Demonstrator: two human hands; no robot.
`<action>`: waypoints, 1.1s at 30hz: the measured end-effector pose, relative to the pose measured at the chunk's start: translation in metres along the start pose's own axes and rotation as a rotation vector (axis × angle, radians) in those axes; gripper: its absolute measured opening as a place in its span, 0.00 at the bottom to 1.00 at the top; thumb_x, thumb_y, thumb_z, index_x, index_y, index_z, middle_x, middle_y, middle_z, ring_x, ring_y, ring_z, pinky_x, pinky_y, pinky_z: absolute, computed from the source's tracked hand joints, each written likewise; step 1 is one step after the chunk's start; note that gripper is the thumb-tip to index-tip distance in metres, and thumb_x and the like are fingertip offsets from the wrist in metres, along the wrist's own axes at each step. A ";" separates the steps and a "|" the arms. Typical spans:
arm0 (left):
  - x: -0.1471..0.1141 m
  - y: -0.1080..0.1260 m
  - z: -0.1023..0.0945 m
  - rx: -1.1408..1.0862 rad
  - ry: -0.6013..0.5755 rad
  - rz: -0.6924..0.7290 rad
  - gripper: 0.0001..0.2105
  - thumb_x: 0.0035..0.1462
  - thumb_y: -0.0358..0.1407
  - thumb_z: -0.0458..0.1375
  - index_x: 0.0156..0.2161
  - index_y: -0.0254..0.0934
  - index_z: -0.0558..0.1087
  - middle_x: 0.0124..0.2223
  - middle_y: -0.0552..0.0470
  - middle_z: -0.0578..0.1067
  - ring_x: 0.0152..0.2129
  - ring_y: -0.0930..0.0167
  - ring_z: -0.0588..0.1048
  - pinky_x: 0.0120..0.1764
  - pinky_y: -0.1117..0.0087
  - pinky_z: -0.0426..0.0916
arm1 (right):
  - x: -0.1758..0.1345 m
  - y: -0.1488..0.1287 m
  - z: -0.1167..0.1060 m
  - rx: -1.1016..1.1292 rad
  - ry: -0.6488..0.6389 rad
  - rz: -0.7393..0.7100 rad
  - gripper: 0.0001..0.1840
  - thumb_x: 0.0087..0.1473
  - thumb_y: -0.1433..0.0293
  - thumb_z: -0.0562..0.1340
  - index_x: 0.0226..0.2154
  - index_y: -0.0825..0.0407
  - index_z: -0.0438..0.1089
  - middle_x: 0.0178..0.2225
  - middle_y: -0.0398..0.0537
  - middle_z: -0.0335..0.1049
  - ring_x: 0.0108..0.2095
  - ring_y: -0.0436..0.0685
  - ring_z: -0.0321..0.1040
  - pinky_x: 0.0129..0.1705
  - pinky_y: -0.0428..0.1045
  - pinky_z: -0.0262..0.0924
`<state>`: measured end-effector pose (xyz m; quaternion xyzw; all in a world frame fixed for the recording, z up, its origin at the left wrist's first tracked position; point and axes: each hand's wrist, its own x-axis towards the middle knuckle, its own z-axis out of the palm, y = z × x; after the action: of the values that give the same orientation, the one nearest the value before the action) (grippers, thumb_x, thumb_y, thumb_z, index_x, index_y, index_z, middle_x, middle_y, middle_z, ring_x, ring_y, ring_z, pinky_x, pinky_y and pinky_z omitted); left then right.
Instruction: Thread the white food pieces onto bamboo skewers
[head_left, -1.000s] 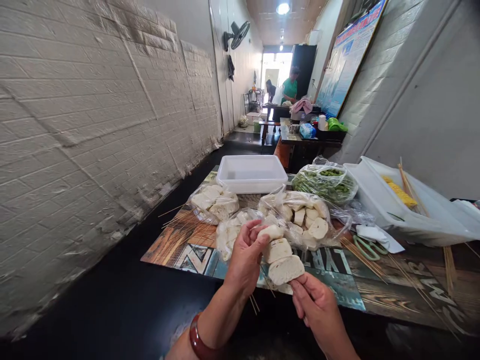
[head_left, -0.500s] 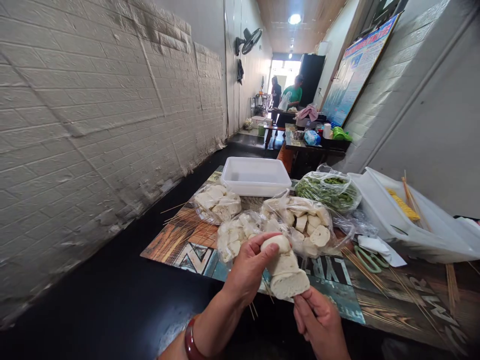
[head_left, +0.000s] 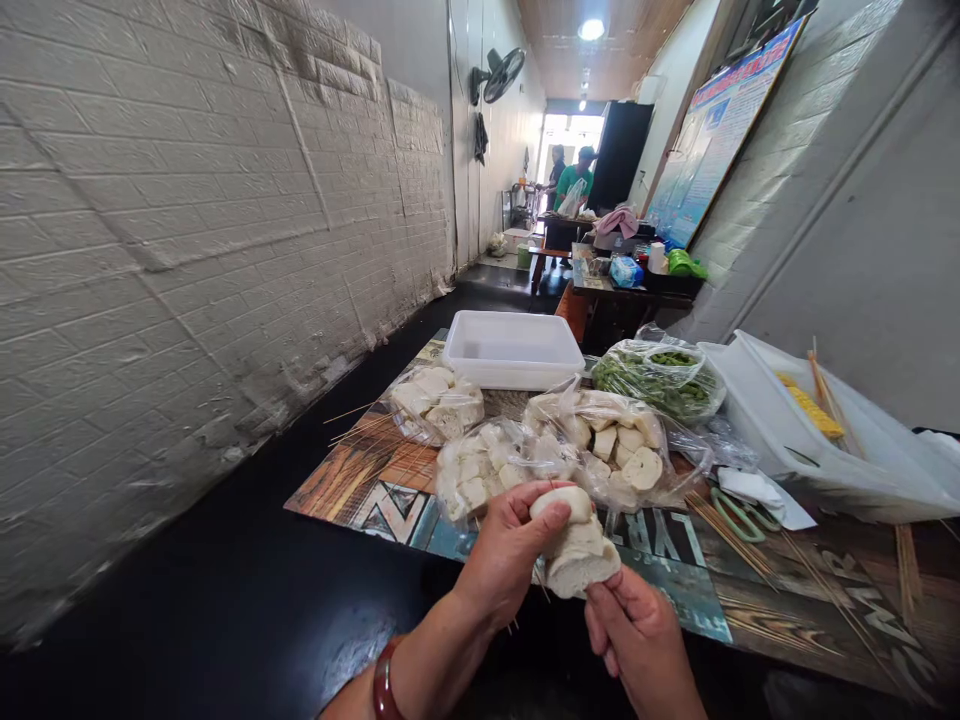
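At five o'clock in the view, the left hand (head_left: 501,565) grasps white porous slices (head_left: 577,568) by the upper end; the right hand (head_left: 639,622) pinches at their lower edge, its hold hidden. Probably light, soft, tearable: best cradled broadly.

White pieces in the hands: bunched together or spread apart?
Bunched together: the white pieces touch in a row, left hand around the far end, right hand at the near end. Can't tell if skewered.

At the far edge of the worktop (head_left: 337,492), a smooth, translucent plastic tub (head_left: 514,376); nearer, crinkled, glossy clear-plastic bags (head_left: 538,448) — over the near edge, porous, matt slices (head_left: 579,570).
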<state>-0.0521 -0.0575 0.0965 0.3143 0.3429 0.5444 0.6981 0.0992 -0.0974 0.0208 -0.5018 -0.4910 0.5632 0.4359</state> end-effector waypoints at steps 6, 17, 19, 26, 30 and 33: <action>0.005 -0.006 -0.005 -0.082 0.085 -0.012 0.21 0.43 0.43 0.72 0.41 0.34 0.80 0.34 0.45 0.81 0.30 0.68 0.76 0.35 0.71 0.67 | 0.000 0.006 -0.016 -0.053 -0.110 0.006 0.25 0.54 0.47 0.63 0.31 0.54 0.72 0.15 0.38 0.63 0.13 0.45 0.53 0.16 0.42 0.48; 0.007 -0.015 -0.007 -0.049 0.070 -0.021 0.22 0.46 0.44 0.71 0.44 0.33 0.78 0.37 0.43 0.81 0.31 0.70 0.76 0.36 0.71 0.68 | -0.010 0.004 -0.006 -0.200 0.065 -0.122 0.26 0.59 0.48 0.58 0.23 0.52 0.69 0.14 0.37 0.57 0.14 0.46 0.50 0.18 0.45 0.45; 0.007 -0.009 -0.014 0.002 0.061 0.014 0.26 0.47 0.46 0.70 0.49 0.34 0.76 0.41 0.42 0.80 0.35 0.68 0.77 0.38 0.70 0.68 | -0.008 0.001 -0.010 -0.141 0.069 -0.078 0.25 0.58 0.48 0.60 0.25 0.52 0.69 0.13 0.36 0.57 0.13 0.45 0.49 0.18 0.44 0.44; 0.029 0.039 -0.070 0.822 0.194 0.506 0.21 0.55 0.40 0.62 0.54 0.40 0.69 0.49 0.43 0.75 0.44 0.63 0.75 0.48 0.59 0.69 | -0.002 -0.015 -0.039 0.208 0.201 0.010 0.24 0.52 0.48 0.67 0.29 0.52 0.68 0.14 0.33 0.54 0.16 0.43 0.41 0.15 0.40 0.38; 0.053 0.046 -0.091 1.518 0.105 0.618 0.30 0.44 0.31 0.68 0.55 0.38 0.69 0.57 0.40 0.70 0.55 0.54 0.68 0.57 0.50 0.62 | -0.002 -0.015 -0.028 0.168 -0.059 0.102 0.25 0.53 0.47 0.65 0.31 0.53 0.69 0.13 0.32 0.53 0.13 0.42 0.37 0.14 0.41 0.34; 0.073 0.042 -0.092 1.768 0.110 0.621 0.29 0.45 0.26 0.65 0.55 0.36 0.69 0.57 0.38 0.70 0.54 0.54 0.69 0.55 0.53 0.65 | 0.006 -0.009 -0.009 0.084 -0.288 0.121 0.30 0.51 0.41 0.61 0.30 0.53 0.68 0.11 0.32 0.53 0.10 0.42 0.38 0.13 0.42 0.32</action>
<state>-0.1383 0.0291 0.0682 0.7818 0.5655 0.2623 0.0125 0.1077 -0.0895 0.0284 -0.4257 -0.4932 0.6747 0.3468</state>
